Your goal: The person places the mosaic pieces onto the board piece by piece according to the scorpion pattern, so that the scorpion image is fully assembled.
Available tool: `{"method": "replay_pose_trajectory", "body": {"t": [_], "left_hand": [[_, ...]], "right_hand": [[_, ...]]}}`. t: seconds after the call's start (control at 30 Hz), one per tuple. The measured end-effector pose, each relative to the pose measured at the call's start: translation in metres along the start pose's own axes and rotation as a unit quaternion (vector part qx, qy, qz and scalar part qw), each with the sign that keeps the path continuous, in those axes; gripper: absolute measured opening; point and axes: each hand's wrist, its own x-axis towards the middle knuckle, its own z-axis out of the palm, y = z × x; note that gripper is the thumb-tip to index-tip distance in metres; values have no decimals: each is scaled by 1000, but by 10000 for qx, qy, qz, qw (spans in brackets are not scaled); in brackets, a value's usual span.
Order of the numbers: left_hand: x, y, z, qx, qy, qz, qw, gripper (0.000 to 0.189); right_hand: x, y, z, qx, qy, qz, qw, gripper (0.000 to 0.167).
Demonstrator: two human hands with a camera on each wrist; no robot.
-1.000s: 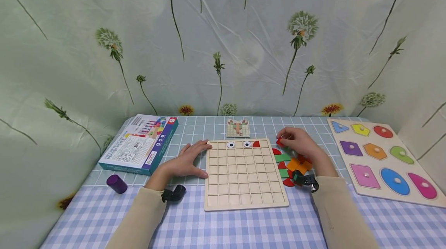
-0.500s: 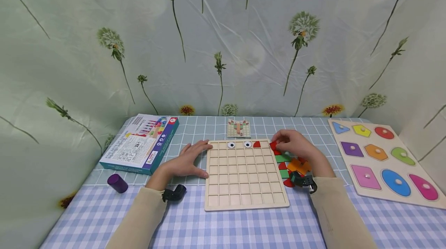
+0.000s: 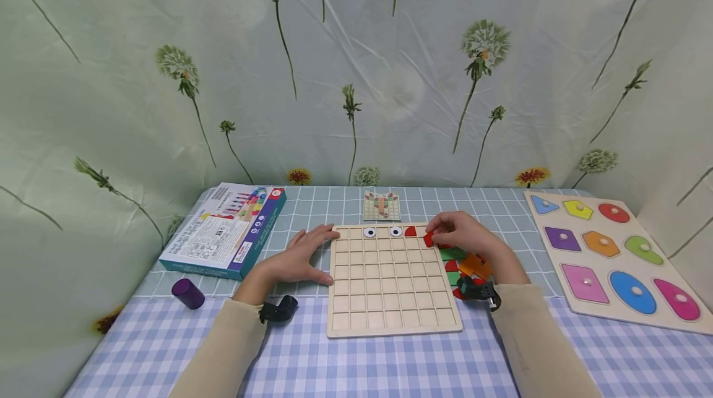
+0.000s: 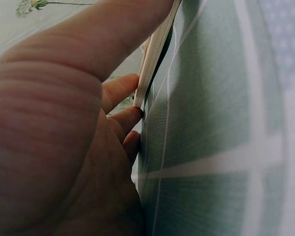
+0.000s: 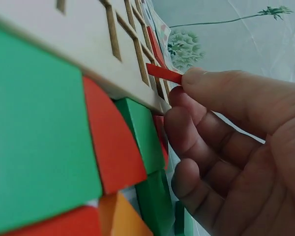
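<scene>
While the board [image 3: 391,287] is touched by the straight-fingered left hand [image 3: 294,259], the red piece [image 5: 162,73], probably light, stiff and best held edgewise, is pinched by the right hand [image 3: 466,235] at the board's far-right corner.

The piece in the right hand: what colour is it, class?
The piece is red; it shows best in the right wrist view.

Long beige sleeves [image 3: 224,348] are worn with a small, rounded black camera [image 3: 278,309] beside each cuff [image 3: 518,291].
</scene>
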Motion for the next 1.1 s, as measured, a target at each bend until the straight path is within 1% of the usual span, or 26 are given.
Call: {"method": "replay_pose_trajectory", "body": {"t": [0.07, 0.2, 0.33, 0.43, 0.77, 1.0, 1.1], "left_hand": [[0, 0, 0, -1, -1, -6, 10000, 96], [0, 0, 0, 10, -1, -20, 10000, 96], [0, 0, 0, 32, -3, -32, 10000, 96], [0, 0, 0, 34, -9, -36, 10000, 96], [-1, 0, 0, -26, -38, -44, 10000, 95], [0, -1, 1, -32, -15, -34, 10000, 95], [0, -1, 1, -16, -23, -43, 10000, 95]], "right_hand": [[0, 0, 1, -49, 44, 66, 10000, 13], [3, 1, 4, -237, 112, 35, 9997, 13], [5, 2, 6, -394, 109, -177, 9990, 13], [6, 1, 6, -402, 71, -257, 9988, 12], [4, -2, 10, -366, 15, -322, 9988, 11], [7, 1, 11, -577, 2, -339, 9978, 10], [8, 2, 12, -589, 13, -329, 9977, 9]]}}
